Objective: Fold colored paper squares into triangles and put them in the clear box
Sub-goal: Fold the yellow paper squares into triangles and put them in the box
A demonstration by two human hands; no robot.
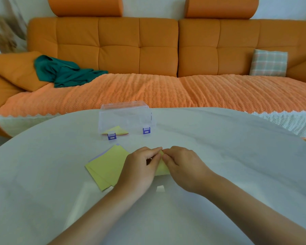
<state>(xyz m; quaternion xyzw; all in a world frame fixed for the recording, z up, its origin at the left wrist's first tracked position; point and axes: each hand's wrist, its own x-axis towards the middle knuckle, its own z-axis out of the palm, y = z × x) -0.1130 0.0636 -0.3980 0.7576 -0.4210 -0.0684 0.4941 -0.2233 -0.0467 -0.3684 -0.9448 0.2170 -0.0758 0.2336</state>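
Paper in pale yellow, one yellow sheet [162,168], lies on the bench between your hands and is mostly hidden by them. Your left hand [140,167] and right hand [184,165] both have their fingers curled, and their fingertips meet at the sheet's far corner, pinching it there. How far the fold has gone you cannot tell from this view.

Just left of your left hand, and partly under it, lies a stack of paper squares [105,165], yellow on top with a lilac edge showing at its far side. Beyond it stands the clear box [125,115] with two blue latches [146,130] hanging at its front. Folded triangles [116,130], yellow over pink, lie in its left end.

The bench [228,156] is pale, smooth and round-edged, with a faint sheen. Behind it runs an orange sofa [138,46] with a ribbed orange throw [166,89] over the seat. A green cloth [64,72] lies crumpled at the sofa's left end, and a checked cushion [268,62] leans at its right.
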